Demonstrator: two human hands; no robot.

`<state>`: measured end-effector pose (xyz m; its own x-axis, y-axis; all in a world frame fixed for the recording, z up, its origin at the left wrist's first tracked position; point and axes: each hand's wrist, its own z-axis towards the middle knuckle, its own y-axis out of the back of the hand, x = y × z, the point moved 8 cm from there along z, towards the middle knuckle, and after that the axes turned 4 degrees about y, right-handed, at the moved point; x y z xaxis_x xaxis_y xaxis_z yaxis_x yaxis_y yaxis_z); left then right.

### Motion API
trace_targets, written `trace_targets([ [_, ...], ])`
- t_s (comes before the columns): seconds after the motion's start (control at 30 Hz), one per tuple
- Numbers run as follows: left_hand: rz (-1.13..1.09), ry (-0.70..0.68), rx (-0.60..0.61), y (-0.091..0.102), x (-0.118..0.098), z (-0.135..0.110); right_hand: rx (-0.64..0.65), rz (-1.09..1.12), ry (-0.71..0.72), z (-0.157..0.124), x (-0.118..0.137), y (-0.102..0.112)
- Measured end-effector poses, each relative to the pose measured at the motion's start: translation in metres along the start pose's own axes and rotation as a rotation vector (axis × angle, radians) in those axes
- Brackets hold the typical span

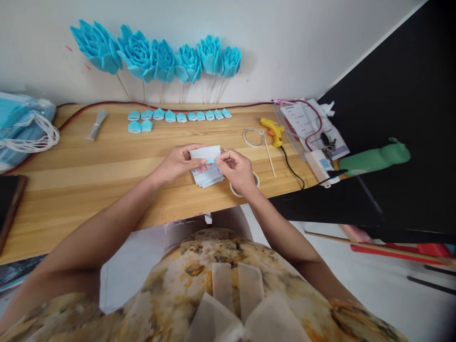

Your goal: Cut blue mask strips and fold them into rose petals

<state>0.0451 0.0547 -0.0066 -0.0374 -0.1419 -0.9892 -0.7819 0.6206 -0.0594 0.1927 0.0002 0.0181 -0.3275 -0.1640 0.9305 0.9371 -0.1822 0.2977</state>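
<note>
Between both hands is a pale fabric piece (205, 152), white with a light-blue folded strip along its lower edge. My left hand (179, 162) pinches its left side, thumb over the blue strip. My right hand (238, 171) pinches the strip's right end between thumb and fingers. Just below lies a stack of similar pale pieces (207, 178) on the table. A white ring, like a tape roll (256, 180), is partly hidden under my right hand. Farther back, several small folded blue pieces (170, 116) sit in a row, with two more in front at the left.
Several blue flowers (164, 61) on sticks lean against the wall. A yellow glue gun (273, 130), a wire coil (253, 137) and a thin stick (269, 154) lie at right, near a power strip (322, 167) and green bottle (374, 159). Bagged blue masks (24, 126) are at left.
</note>
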Motion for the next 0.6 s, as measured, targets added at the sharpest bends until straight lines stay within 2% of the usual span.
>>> trace_targets([
  [0.27, 0.029, -0.027, -0.089, 0.009, 0.004, 0.004, 0.019, 0.089, -0.034, 0.004, -0.012, 0.001],
  [0.47, 0.089, -0.061, -0.094, 0.006, -0.004, 0.001, 0.165, 0.064, -0.072, 0.011, -0.019, -0.011],
  [0.6, 0.131, -0.112, -0.144, 0.011, -0.011, -0.001, 0.216, 0.045, -0.077, 0.017, -0.016, -0.020],
])
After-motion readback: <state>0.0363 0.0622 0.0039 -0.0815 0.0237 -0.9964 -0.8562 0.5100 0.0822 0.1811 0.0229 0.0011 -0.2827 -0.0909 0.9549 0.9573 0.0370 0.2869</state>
